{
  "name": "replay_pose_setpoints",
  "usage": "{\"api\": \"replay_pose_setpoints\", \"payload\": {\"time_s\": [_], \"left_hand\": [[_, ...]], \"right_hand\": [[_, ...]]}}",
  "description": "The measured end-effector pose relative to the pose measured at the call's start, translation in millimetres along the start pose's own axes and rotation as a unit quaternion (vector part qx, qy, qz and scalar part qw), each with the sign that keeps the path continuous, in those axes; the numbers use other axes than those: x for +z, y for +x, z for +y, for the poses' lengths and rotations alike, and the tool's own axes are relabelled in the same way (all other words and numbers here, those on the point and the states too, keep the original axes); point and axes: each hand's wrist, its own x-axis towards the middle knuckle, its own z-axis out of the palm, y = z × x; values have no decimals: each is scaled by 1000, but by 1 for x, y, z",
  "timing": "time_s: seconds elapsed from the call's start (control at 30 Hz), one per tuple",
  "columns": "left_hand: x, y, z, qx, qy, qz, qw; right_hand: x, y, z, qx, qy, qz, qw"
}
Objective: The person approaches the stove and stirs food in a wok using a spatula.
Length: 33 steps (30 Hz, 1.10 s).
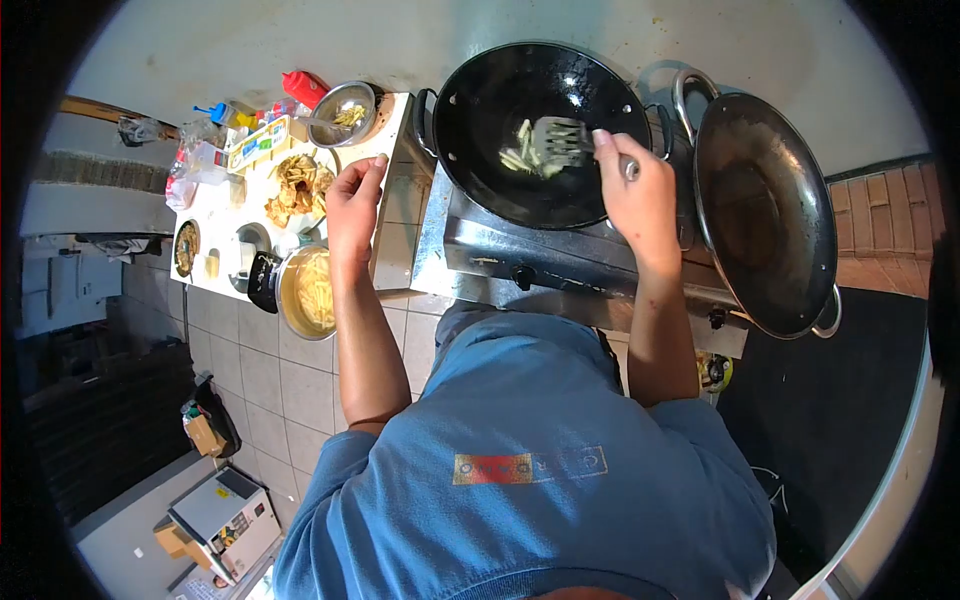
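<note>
I am standing before a pale wall, tiled floor showing below. The counter is stretching along my left, and the gas stove is standing ahead. A second wok is sitting along the stove's right edge, while the black wok is resting towards its left edge. A pot of cut sticks is sitting at the counter's near edge, a metal bowl by its far right corner. My right hand is gripping a slotted spatula over the black wok; my left hand is hovering near the counter's right edge, thumb and finger drawn together, and I cannot tell whether they are pinching anything. Pale strips are lying in the black wok, beside the spatula's blade.
</note>
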Motion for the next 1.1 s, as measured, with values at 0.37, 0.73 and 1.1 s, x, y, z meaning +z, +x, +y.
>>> {"api": "replay_pose_setpoints", "payload": {"time_s": [0.37, 0.73, 1.1], "left_hand": [[11, -2, 5, 17, -8, -11, 1000], [19, -2, 7, 16, -1, -12, 1000], [15, -3, 7, 38, 4, -5, 999]], "right_hand": [[11, 4, 17, 18, 17, 39, 999], [3, 9, 17, 5, -16, -17, 1000], [12, 0, 7, 41, -23, 29, 998]]}}
